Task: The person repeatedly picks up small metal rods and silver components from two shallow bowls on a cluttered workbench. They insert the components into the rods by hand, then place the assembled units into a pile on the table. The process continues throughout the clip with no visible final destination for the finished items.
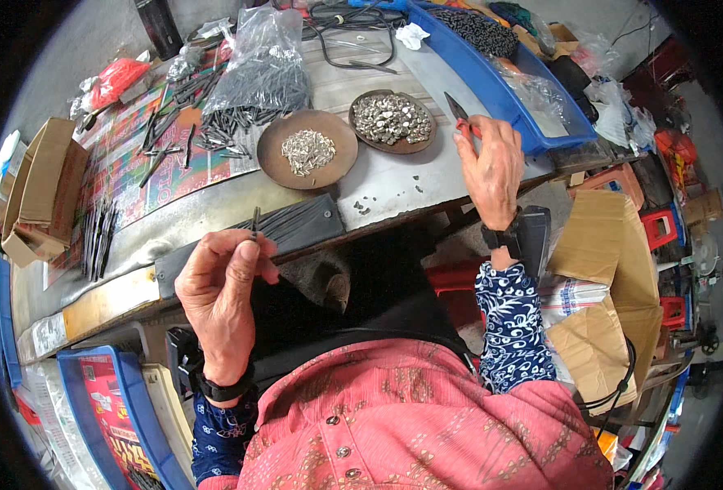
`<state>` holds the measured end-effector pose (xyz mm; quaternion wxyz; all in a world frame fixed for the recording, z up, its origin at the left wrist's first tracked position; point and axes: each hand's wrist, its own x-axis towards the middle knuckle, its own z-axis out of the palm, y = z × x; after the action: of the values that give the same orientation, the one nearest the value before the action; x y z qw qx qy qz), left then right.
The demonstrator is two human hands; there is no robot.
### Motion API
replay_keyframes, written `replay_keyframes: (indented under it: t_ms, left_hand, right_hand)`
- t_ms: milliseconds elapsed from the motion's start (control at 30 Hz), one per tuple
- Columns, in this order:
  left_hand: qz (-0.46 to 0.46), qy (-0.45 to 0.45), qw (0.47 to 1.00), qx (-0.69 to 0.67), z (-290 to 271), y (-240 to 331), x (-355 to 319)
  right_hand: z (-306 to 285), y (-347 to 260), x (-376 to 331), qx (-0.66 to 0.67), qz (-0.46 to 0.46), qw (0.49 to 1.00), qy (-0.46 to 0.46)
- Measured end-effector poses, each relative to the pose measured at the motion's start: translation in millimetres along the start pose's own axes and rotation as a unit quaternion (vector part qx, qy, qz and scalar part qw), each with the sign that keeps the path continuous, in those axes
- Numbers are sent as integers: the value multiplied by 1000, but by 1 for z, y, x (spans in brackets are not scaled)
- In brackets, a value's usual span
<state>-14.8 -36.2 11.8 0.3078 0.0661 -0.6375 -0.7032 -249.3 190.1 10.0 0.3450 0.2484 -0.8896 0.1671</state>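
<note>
My left hand is closed in a pinch at the table's front edge. Between its thumb and fingers stands a thin dark rod-like piece, its lower part hidden. Off to the right, my right hand grips pliers with red handles, their dark pointed jaws aimed away from me. Between the hands sit two shallow round brown dishes. The nearer dish carries small silvery pins; the farther dish is heaped with small grey metal pieces.
A clear plastic bag of dark rods lies at the back, loose rods around it. More rods are lined up beside an open cardboard box. A long blue tray holds black parts. Dark crumbs dot the table's front.
</note>
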Motion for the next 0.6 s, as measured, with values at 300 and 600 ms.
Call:
replay_keyframes:
  t_ms: [300, 600]
  left_hand:
    - [45, 38, 998, -9, 5, -15, 13]
    - [70, 27, 996, -48, 4, -30, 15]
  right_hand:
    - [33, 29, -7, -80, 30, 996, -39]
    - [-19, -35, -2, 399, 110, 910, 29]
